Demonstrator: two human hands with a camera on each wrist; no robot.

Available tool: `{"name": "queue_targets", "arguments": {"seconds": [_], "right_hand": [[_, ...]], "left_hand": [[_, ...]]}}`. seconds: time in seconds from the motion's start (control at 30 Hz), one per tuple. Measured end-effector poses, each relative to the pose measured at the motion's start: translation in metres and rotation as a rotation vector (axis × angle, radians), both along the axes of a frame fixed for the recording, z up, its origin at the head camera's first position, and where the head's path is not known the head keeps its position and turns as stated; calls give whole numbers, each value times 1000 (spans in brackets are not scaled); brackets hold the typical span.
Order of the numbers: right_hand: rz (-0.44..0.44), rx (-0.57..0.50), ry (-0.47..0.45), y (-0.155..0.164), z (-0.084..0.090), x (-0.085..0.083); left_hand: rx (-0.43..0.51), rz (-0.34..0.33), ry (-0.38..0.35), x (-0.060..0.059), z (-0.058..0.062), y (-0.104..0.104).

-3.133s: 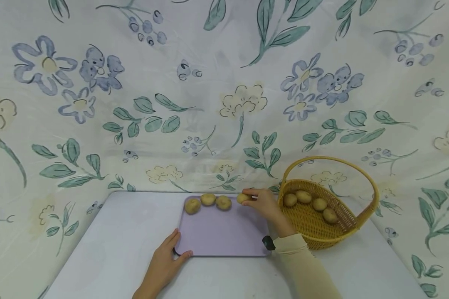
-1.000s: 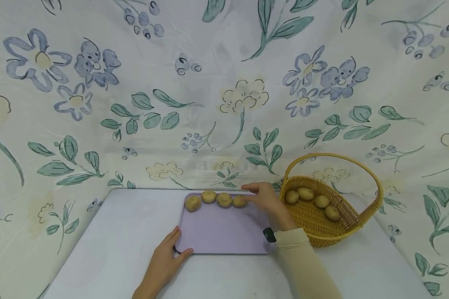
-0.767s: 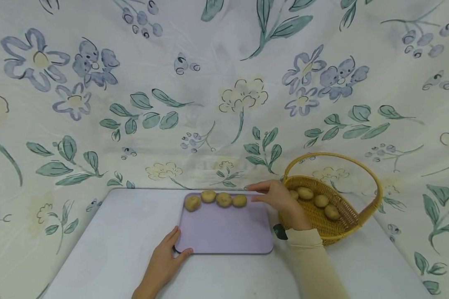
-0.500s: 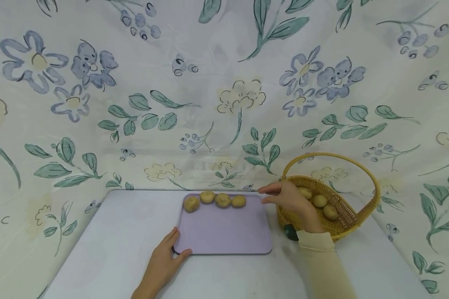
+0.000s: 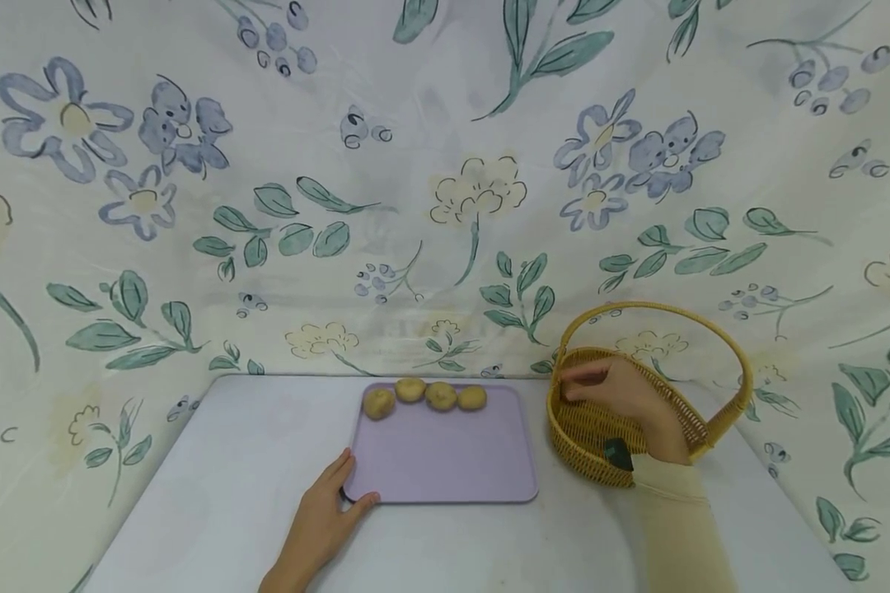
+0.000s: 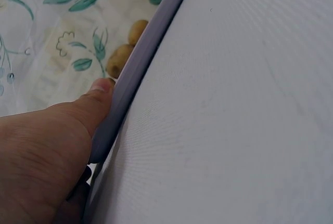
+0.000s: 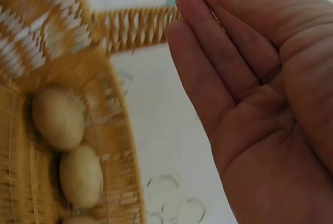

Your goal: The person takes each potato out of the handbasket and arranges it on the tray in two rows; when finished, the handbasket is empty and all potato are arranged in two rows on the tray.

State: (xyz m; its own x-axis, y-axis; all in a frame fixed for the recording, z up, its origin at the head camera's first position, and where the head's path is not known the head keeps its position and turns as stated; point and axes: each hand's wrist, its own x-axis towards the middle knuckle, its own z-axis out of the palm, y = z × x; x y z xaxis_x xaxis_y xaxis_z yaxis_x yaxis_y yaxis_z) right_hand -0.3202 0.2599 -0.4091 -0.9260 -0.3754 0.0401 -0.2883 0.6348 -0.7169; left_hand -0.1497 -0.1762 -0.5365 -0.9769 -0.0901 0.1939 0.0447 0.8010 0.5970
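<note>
My left hand (image 5: 319, 523) grips the near-left corner of a lilac tray (image 5: 445, 461); in the left wrist view the thumb (image 6: 99, 96) lies against the tray's edge (image 6: 138, 63). Several potatoes (image 5: 441, 396) form a row along the tray's far side. Over the wicker basket (image 5: 578, 461) hangs my right hand (image 5: 634, 399), holding nothing. The right wrist view shows its fingers (image 7: 200, 73) extended and slightly bent, apart from the potatoes (image 7: 80, 176) inside the basket. From the head view this hand hides those potatoes.
The basket's tall arched handle (image 5: 656, 306) rises above my right hand. Tray and basket stand on a white table (image 5: 445, 548), and a flowered cloth (image 5: 386, 206) hangs behind them.
My right hand set a potato at the right end of the tray's row and let go. It then moved right, over the basket. My left hand stayed at the tray corner.
</note>
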Motion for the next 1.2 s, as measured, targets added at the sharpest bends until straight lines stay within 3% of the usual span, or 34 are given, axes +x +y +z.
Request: {"name": "queue_targets", "arguments": {"seconds": [0.2, 0.33, 0.53, 0.97, 1.2], "right_hand": [[-67, 30, -56, 16, -10, -15], [-60, 18, -79, 20, -18, -24], [-39, 103, -67, 27, -37, -35], [-13, 143, -24, 28, -48, -39], [-98, 87, -31, 31, -48, -38]], "left_hand": [[0, -3, -15, 0, 0, 0], [-3, 1, -17, 0, 0, 0], [5, 9, -10, 1, 1, 1], [-3, 13, -20, 1, 1, 1], [15, 9, -48, 1, 1, 0]]}}
